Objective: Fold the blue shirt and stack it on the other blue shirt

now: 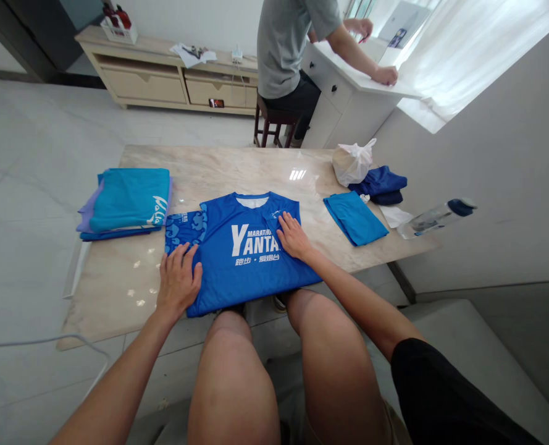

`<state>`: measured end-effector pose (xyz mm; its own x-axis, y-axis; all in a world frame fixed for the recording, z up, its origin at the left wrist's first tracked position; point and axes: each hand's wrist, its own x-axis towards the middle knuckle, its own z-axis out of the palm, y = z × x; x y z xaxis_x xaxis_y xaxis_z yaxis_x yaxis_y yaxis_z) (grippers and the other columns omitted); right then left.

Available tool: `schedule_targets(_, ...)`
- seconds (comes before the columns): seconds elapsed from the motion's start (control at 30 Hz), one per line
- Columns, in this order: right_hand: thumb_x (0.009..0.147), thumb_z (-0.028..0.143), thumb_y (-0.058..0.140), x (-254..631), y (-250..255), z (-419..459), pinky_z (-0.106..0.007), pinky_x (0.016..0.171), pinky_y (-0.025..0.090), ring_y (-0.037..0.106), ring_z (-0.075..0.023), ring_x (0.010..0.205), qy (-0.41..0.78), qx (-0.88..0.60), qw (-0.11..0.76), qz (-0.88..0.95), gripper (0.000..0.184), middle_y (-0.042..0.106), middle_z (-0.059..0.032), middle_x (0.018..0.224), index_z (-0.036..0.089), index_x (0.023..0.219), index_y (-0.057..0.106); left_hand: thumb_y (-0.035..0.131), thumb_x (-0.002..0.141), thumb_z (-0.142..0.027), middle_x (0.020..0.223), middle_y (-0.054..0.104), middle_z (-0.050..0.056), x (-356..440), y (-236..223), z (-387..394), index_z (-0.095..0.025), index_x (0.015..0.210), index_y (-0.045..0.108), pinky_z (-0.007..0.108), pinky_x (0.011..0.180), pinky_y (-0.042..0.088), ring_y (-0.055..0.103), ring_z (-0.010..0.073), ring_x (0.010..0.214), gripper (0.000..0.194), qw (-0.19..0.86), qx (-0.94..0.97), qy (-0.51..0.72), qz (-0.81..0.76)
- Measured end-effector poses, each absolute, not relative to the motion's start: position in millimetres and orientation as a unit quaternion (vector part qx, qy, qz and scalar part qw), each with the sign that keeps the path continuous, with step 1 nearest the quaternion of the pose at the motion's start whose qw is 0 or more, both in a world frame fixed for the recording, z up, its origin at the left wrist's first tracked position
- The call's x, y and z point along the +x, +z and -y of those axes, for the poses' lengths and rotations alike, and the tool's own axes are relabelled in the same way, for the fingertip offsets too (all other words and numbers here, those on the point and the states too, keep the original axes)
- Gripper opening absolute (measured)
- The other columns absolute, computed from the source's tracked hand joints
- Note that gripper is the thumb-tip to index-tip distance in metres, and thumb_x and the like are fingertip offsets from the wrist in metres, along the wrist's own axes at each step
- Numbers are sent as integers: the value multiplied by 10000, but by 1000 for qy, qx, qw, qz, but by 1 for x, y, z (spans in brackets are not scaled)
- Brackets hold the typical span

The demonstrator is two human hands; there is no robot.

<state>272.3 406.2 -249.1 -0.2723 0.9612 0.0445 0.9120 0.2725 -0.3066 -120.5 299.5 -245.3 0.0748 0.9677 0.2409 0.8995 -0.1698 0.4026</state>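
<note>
A blue T-shirt (251, 278) with white lettering lies front side up on the marble-patterned table (112, 278), its neckline facing away from me. Its lower end hangs over the near edge. The left sleeve in view is spread outward, while no sleeve sticks out on the right. My left hand (179, 278) rests on the shirt's left side below that sleeve, fingers stretched out. On the upper right of the chest my right hand (293, 236) lies flat, covering the end of the lettering. Neither hand grips anything.
Folded clothes (133, 198) are stacked at the table's left. Toward the right are a folded teal cloth (355, 217), a white plastic bag (352, 162), dark blue fabric (381, 182) and a water bottle (434, 219). Beyond, a person in grey (283, 49) sits at a white desk (348, 93).
</note>
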Motion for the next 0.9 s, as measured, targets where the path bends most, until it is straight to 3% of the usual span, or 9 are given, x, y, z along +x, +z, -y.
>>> schedule_targets(0.23,1181,520,337,271,-250,-420,-533,1434,161,173,-274,1766,123,-513,95,844,693,240,-74,1883,209,1799,365,384,1109,-394,1689,539,194,-121,-245,-300,-175,1654,546,605,1409,184,418,366,1630,609,66,732,212,-645)
schedule_targets(0.4,1179,542,334,294,-255,-418,-537,1438,118,141,-303,1771,94,-583,88,802,735,199,-94,1892,161,1807,333,384,1105,-375,1721,526,178,-121,-245,-300,-191,1688,522,624,1408,190,413,360,1642,627,63,733,200,-647)
schedule_targets(0.63,1174,595,338,297,-254,-421,-565,1438,87,106,-319,1775,99,-576,74,808,753,181,-81,1898,202,1816,319,333,1121,-412,1780,471,179,-120,-243,-303,-176,1710,511,670,1399,185,387,366,1676,659,78,737,166,-650)
schedule_targets(0.9,1183,527,309,286,-243,-429,-586,1431,138,175,-309,1765,58,-564,107,817,687,231,-96,1881,219,1792,390,347,1126,-409,1773,499,116,-125,-250,-302,-236,1720,504,609,1410,215,426,321,1668,638,43,740,167,-650)
